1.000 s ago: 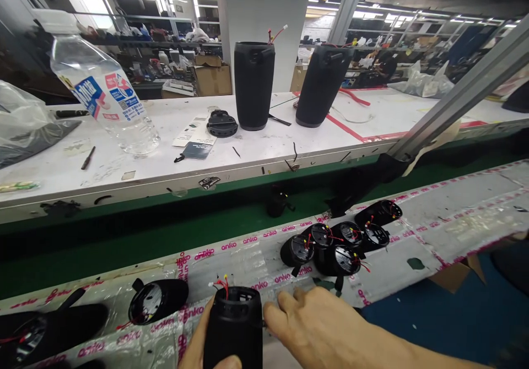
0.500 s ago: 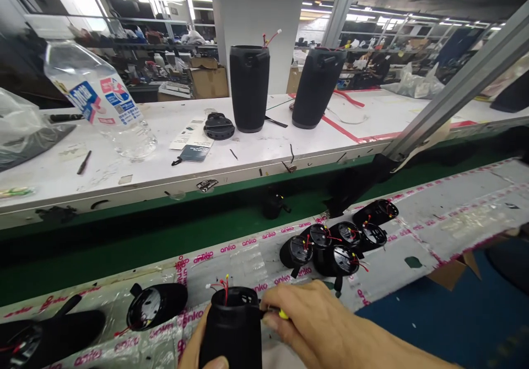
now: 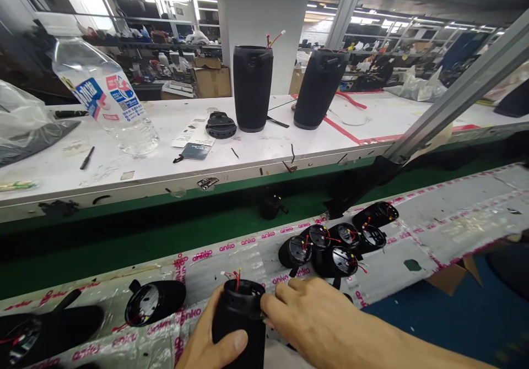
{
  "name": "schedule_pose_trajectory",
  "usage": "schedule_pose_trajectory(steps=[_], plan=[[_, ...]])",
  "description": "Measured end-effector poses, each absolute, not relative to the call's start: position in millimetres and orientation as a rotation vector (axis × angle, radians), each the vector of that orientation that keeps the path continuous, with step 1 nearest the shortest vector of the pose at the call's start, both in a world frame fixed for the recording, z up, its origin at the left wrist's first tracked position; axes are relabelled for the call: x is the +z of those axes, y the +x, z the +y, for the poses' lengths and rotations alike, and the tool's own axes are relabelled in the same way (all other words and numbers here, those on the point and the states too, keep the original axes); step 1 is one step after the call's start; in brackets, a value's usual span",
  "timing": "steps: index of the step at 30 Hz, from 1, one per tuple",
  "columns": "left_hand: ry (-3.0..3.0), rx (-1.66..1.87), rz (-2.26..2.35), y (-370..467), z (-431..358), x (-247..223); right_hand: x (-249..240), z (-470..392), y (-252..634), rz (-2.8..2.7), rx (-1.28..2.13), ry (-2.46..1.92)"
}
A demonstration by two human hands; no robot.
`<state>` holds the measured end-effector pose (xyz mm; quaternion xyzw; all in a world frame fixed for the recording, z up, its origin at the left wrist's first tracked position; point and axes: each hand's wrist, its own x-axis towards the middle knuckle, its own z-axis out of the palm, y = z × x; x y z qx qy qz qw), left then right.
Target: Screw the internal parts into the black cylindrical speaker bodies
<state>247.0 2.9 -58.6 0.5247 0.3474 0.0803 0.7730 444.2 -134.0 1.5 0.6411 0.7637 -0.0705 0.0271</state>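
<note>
At the bottom centre a black cylindrical housing [image 3: 242, 325] stands upright, with red wires and a small white connector poking out of its open top. My left hand [image 3: 212, 338] is wrapped round its left side, the thumb across the front. At the upper right rim of the housing, the curled fingers of my right hand [image 3: 308, 308] are pressed together; whatever they pinch is hidden behind them. Several similar black housings [image 3: 295, 252] with red wires lie grouped on the lower bench to the right.
More housings lie at left on the taped lower bench [image 3: 243, 261]. On the white shelf [image 3: 165, 176] are two upright housings [image 3: 253, 91], a water bottle [image 3: 111, 96], a black round part [image 3: 221, 125] and a tag. A slanted metal post [image 3: 458, 77] crosses at right.
The housing and my left hand have shifted slightly right and up, and more of the left thumb shows. My right fingers have turned, and the yellow tip seen between them before is hidden.
</note>
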Motion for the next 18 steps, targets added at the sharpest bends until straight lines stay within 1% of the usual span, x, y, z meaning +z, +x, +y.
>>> schedule_pose_trajectory(steps=[7, 18], plan=[[1.263, 0.184, 0.860, 247, -1, -58, -4, -137, 440, 2.406, -0.152, 2.008], [1.355, 0.216, 0.995, 240, -11, -64, -15, -135, 434, 2.340, -0.224, 1.987]])
